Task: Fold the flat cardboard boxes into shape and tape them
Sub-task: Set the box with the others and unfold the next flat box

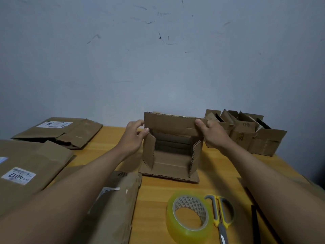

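A small brown cardboard box [171, 148] lies on its side in the middle of the wooden table [153, 194], its open end towards me with all its flaps out. My left hand [134, 136] grips the box's left side, thumb on the front near the left flap. My right hand [212, 133] grips the right side, thumb pressed on the upper flap. A roll of clear tape [189, 214] lies near the front edge, with yellow-handled scissors [220, 215] right beside it.
Flat cardboard boxes lie at the left: one at the back [59, 132], one with a white label [29, 171], one under my left forearm [114, 208]. Several folded boxes [249, 132] stand at the back right by the wall. A dark strip [255, 224] lies at the front right.
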